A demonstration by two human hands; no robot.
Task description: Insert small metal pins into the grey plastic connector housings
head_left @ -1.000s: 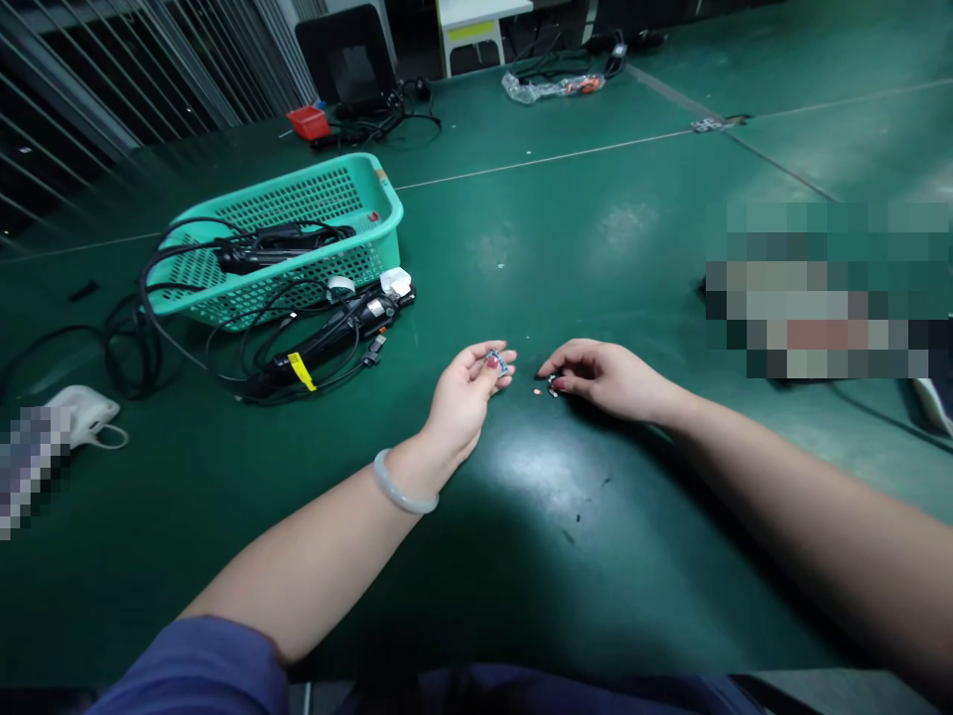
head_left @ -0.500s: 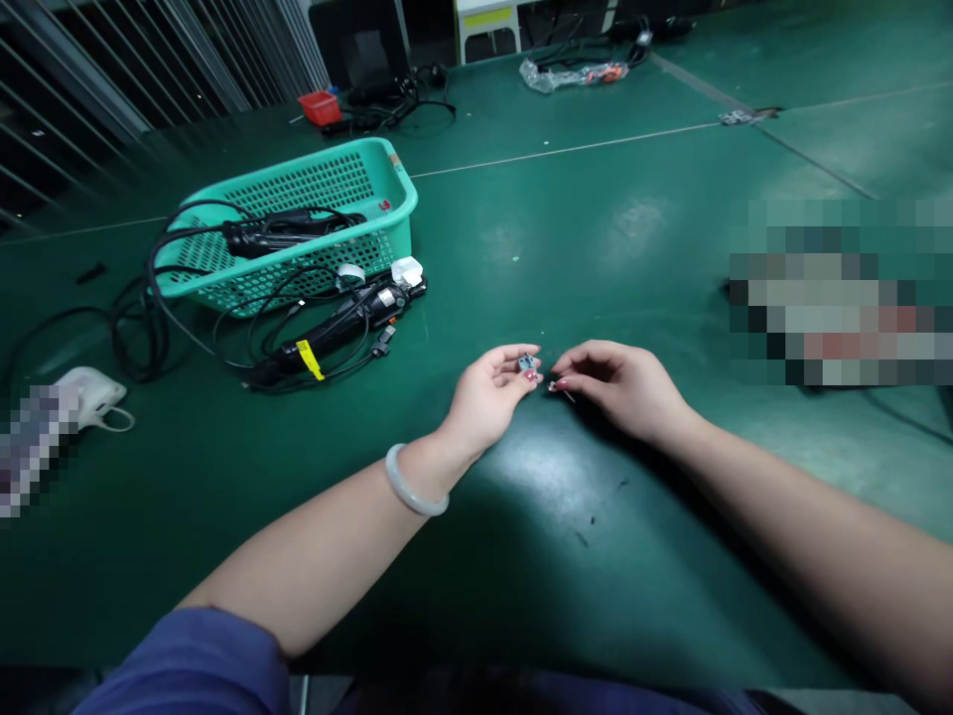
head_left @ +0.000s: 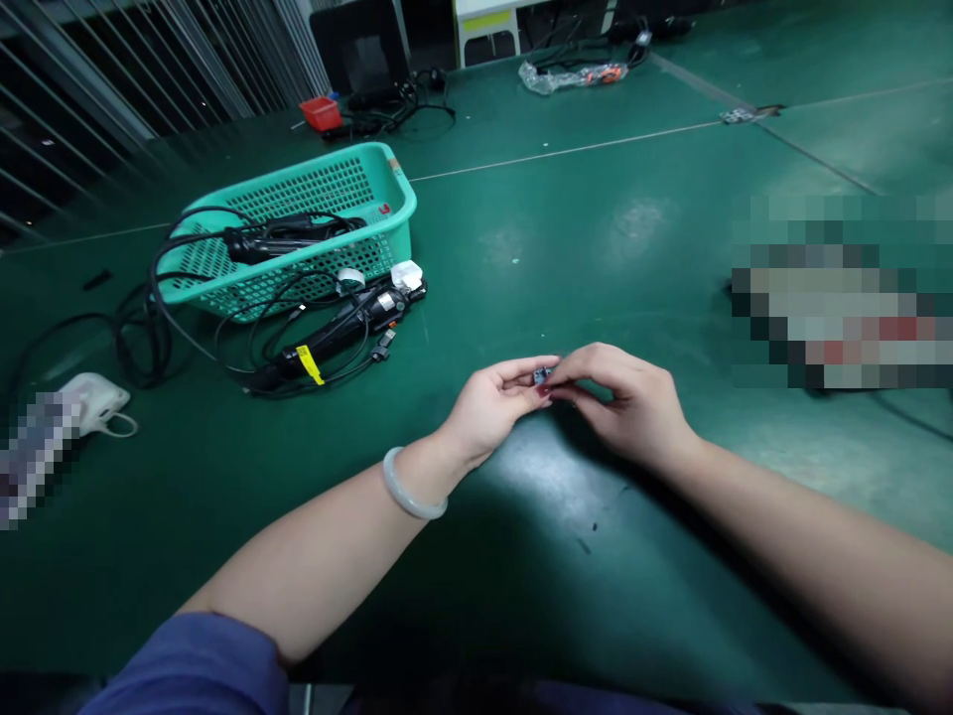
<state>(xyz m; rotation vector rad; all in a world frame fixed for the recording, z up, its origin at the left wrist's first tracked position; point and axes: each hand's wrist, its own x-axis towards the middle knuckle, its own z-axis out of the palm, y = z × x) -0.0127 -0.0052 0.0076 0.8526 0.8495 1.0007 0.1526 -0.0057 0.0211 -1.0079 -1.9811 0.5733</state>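
Between the fingertips of my left hand (head_left: 487, 409) is a small bluish-grey part (head_left: 541, 375) with dark spots; its exact kind is too small to make out. A pale bangle circles my left wrist. My right hand (head_left: 629, 397) has its thumb and fingers pinched together at the right side of that part, touching or nearly touching it. Whatever those right fingertips hold is hidden now. Both hands are just above the green table (head_left: 483, 576).
A teal plastic basket (head_left: 398, 194) holding black cabled devices stands at the upper left. Before it lies a black tool-like device (head_left: 335, 338) with a yellow tag and cables. A white object (head_left: 96, 397) lies far left; a blurred-out item (head_left: 841, 318) is at right.
The gap between my hands has closed. My right fingertips, which showed a tiny light piece earlier, have come left onto the small part; my left hand has shifted slightly right.
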